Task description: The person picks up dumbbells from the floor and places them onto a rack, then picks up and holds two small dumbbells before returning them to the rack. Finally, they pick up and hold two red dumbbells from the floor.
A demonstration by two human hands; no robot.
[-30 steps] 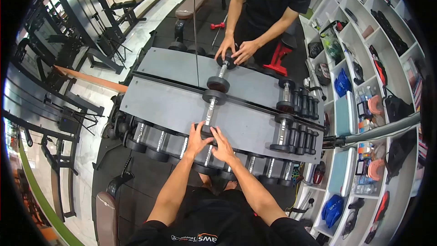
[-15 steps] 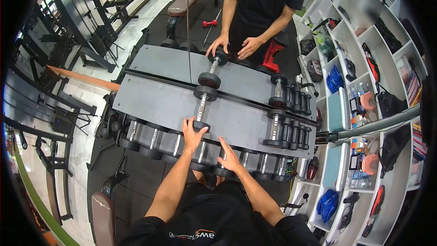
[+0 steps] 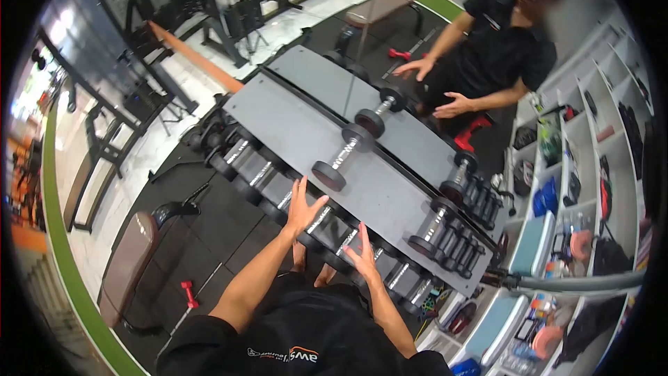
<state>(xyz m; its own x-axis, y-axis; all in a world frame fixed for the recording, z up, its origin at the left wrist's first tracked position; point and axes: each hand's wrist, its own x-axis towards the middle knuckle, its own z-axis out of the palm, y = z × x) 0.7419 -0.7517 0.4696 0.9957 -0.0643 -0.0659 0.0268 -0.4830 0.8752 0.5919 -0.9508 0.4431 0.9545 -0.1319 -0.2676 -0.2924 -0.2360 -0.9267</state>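
Note:
One black dumbbell with a silver handle [image 3: 344, 155] lies on the grey top shelf [image 3: 278, 122] of a rack. My left hand [image 3: 302, 212] is open, fingers spread, just in front of the dumbbell's near head and apart from it. Lower down and to the right, my right hand [image 3: 362, 256] is also open, thumb and fingers apart, over the lower row of dumbbells. Neither hand holds anything. Several dumbbells [image 3: 256, 175] fill that lower row, partly covered by my hands and forearms. At the shelf's right end stands a group of dumbbells [image 3: 437, 224].
Behind the shelf, a mirror reflects the dumbbell [image 3: 370, 122], the shelves and a person in black [image 3: 497, 42]. White cubby shelving [image 3: 480, 299] with bags and boxes lines the right side. A padded bench [image 3: 132, 257] and a small red dumbbell [image 3: 188, 294] are at the left.
My left hand has come away from the dumbbell's near head, and both hands now hover lower. The dumbbell stays on the shelf. The view has turned, tilting the rack.

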